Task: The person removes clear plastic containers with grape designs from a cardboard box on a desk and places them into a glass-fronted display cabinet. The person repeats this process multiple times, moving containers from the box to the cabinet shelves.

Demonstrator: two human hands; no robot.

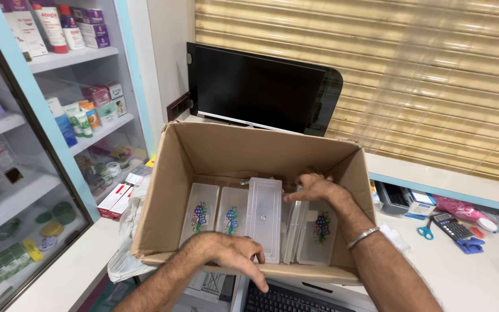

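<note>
An open cardboard box point(168, 173) stands in front of me with several clear plastic lidded boxes inside, some printed with a grape picture. One clear box point(264, 211) lies flat on top in the middle. My left hand point(229, 251) rests on the box's near rim with fingers reaching to that clear box's near end. My right hand point(313, 188) is inside the cardboard box at the far right, fingers touching the clear box's far edge and the upright ones beside it. A metal bangle point(363, 237) is on my right wrist.
A dark monitor point(258, 89) stands behind the box before a closed shutter. Glass shelves point(70, 58) with tubes and cartons are at left. A keyboard point(284, 300) lies below the box. Scissors point(425, 232), a calculator point(451, 225) and small items sit on the white counter at right.
</note>
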